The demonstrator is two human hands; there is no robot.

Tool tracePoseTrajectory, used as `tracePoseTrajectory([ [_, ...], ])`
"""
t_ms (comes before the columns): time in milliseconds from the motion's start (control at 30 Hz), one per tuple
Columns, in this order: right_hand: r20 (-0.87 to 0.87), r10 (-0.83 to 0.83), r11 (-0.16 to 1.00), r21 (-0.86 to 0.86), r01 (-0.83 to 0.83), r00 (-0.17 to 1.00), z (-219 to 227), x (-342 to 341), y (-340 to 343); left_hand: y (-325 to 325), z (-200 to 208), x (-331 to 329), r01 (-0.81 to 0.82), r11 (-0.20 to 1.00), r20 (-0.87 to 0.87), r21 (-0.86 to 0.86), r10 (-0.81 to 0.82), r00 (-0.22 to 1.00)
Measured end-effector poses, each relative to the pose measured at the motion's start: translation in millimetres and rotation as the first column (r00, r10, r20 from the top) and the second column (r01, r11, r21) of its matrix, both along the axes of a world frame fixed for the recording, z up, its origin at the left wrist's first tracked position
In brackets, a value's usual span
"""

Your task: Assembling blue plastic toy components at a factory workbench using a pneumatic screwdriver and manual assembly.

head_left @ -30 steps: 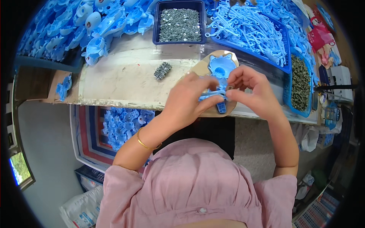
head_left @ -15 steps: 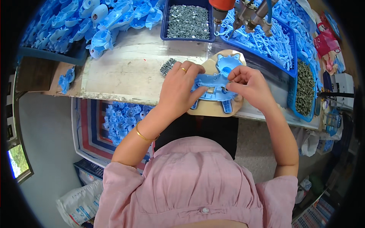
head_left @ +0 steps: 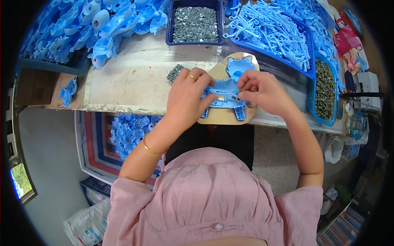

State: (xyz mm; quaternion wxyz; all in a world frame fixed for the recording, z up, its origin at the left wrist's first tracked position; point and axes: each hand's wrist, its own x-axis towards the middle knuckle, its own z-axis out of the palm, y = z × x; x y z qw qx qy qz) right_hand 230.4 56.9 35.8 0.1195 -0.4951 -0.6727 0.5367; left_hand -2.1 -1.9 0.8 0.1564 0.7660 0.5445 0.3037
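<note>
A light-blue plastic toy shell half [head_left: 225, 87], shaped like an animal with a rounded head and legs, lies hollow side up on a tan board [head_left: 249, 110]. My left hand [head_left: 186, 95] wraps over the shell's left end, its thumb along the near side and its fingers across the far part. On the shell's right side, below the head, my right hand [head_left: 262, 91] is closed in a pinch, thumb against forefinger. Whatever sits between those fingertips is too small to make out. Just beyond my left hand lies a small heap of grey metal pieces [head_left: 174, 74].
A dark-blue tray of small metal parts [head_left: 195, 24] stands at the back. Right of it are a blue basket of rod-like blue parts [head_left: 269, 30] and a basket of screws [head_left: 324, 88]. Blue shells [head_left: 74, 30] pile up at the left; a lined box [head_left: 96, 139] sits below the table.
The whole view has shifted slightly, so the orange and metal tool at the top has left the picture. Both hands stay at the shell, with little visible movement.
</note>
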Motion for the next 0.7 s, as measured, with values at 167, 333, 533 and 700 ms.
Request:
tracePoseTrajectory([
  [167,0.136,0.076,0.993,0.077,-0.087,0.988,4.7,-9.1,0.2,0.5,-2.0,1.4,0.015,0.999,-0.033,0.028,-0.014,0.999],
  [333,0.296,0.064,0.774,0.588,-0.234,0.953,-3.4,-5.2,-3.1,0.9,-1.6,3.4,0.017,0.999,-0.08,0.038,-0.014,0.997],
  [533,0.484,0.123,0.817,0.446,-0.366,0.866,6.6,-13.2,8.8,1.6,2.7,8.9,-0.03,0.996,-0.138,0.079,0.04,0.99],
  [700,-0.043,0.006,0.621,0.783,0.03,0.999,54.8,-65.0,15.2,4.0,11.4,4.4,0.005,0.992,-0.136,0.125,0.012,0.991],
])
